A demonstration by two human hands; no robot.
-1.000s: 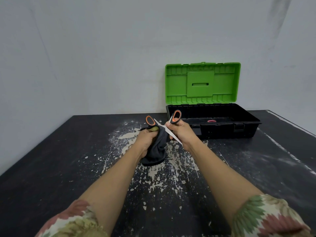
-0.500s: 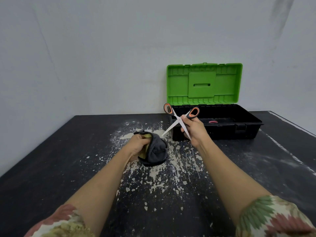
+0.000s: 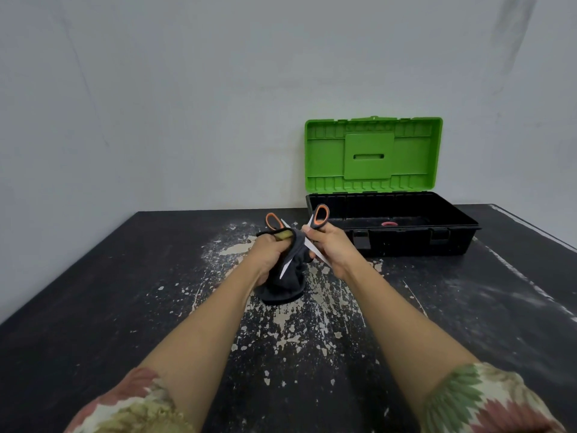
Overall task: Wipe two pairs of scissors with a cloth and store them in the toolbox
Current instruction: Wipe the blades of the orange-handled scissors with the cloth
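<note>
One pair of scissors (image 3: 304, 237) in hand, blades spread into an X above the paint-flecked black table (image 3: 93, 292). Left hand (image 3: 268, 256) grips a bunched dark cloth (image 3: 285, 285), yellowish on its inner face, fingers curled around it; one blade runs down into the cloth fold, its tip showing pale against the fabric, and the left orange handle loop sticks up just behind that hand. Right hand (image 3: 329, 245) pinches the shank just under the other orange loop, fingers closed on it; the second blade slants down and right, past the wrist. Judgement: wiping step for this pair, not yet finished. Key relation: the cloth-wrapped blade's long axis runs from upper right at the pivot to lower left at the tip, so a stroke along it would go toward the left hand, edge facing the palm through the fabric; care needed there. Toolbox (image 3: 449, 242) sits open, right and behind, touching neither hand, green lid upright; right hand is the nearer one for stowing. Small red ring lies inside; whether it belongs to the other pair I cannot tell.
</note>
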